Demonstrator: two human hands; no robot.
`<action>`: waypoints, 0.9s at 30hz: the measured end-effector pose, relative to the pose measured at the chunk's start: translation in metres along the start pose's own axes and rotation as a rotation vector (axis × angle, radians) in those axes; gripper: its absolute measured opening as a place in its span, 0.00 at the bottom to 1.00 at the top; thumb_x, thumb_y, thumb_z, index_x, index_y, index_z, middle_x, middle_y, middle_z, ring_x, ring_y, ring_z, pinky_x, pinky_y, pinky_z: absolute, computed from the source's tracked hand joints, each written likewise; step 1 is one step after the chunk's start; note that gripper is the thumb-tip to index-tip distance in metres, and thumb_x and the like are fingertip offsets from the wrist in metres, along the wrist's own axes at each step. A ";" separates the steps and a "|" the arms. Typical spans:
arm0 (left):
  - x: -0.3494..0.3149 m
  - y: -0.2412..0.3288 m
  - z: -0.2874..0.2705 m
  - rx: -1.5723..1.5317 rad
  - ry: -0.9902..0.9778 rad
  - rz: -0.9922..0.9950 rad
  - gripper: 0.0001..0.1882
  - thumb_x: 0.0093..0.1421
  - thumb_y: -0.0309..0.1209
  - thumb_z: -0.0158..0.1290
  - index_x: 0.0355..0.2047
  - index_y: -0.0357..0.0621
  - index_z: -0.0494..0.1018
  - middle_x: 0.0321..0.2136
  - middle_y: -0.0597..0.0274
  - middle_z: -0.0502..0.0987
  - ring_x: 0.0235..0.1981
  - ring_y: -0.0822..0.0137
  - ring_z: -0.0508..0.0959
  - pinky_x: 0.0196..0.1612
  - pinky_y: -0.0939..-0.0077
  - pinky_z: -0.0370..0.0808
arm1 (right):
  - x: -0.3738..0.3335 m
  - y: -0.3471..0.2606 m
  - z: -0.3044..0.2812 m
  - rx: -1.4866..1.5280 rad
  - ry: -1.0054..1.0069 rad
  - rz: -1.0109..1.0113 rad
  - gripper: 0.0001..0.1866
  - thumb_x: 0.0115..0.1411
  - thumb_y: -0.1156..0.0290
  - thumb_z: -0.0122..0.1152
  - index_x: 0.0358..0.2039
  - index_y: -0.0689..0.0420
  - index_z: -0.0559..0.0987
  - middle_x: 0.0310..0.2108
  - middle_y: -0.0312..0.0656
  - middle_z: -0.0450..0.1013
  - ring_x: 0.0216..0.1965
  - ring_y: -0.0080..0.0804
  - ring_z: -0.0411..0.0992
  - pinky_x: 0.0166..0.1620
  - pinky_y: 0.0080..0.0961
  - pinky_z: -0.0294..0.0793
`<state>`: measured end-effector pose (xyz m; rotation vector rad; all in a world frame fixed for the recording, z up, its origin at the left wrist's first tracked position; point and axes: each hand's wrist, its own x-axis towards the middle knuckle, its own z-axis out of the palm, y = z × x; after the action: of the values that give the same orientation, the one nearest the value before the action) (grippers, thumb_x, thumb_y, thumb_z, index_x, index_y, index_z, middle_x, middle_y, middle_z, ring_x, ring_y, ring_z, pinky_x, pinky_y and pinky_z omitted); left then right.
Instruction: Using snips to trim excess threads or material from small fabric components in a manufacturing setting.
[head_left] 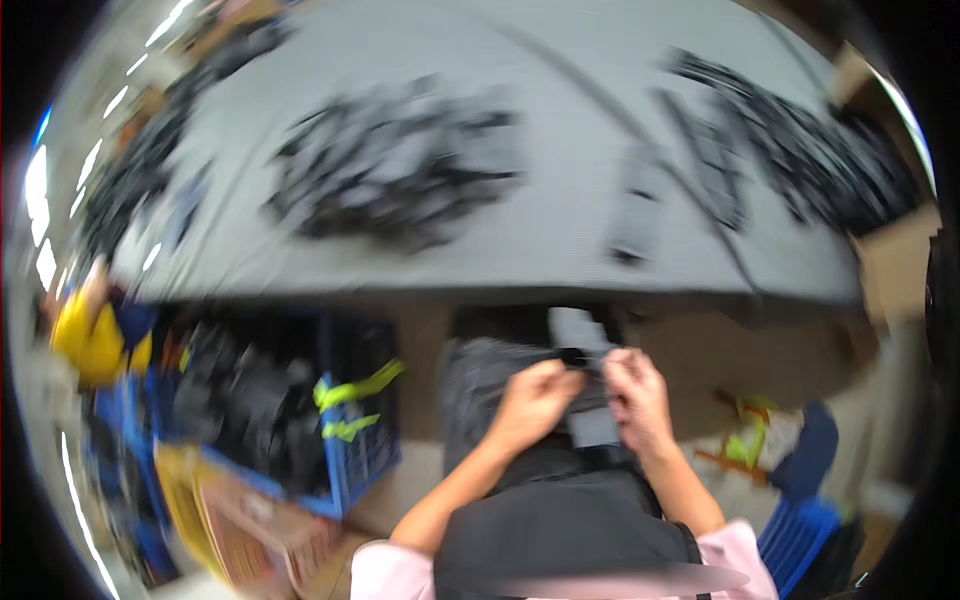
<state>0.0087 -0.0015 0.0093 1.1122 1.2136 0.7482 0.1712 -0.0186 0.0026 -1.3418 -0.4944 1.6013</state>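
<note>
Just short of the table (565,225), a grey strip (577,328) points lengthwise toward it, pinched by left hand (540,398) and right hand (638,395) (both about equally near).

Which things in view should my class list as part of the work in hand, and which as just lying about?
Probably in use:
grey piece held by left hand and right hand

Apparently just lying about:
blue crate
yellowish strap
pink crate

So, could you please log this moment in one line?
left hand: holding grey strip; right hand: holding same strip; dark pile: on grey table; blue crate: dark items inside
</note>
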 end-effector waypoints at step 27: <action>-0.018 -0.004 0.023 -0.104 -0.058 0.473 0.17 0.56 0.38 0.44 0.21 0.35 0.65 0.27 0.48 0.73 0.30 0.62 0.72 0.37 0.71 0.67 | -0.018 0.000 -0.012 0.329 -0.130 -0.046 0.05 0.57 0.71 0.58 0.33 0.56 0.74 0.16 0.27 0.63 0.13 0.11 0.56 0.14 0.11 0.53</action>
<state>0.0266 -0.0250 0.0115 1.3410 0.8575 1.1146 0.1812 -0.0369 0.0082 -0.9792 -0.3184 1.6556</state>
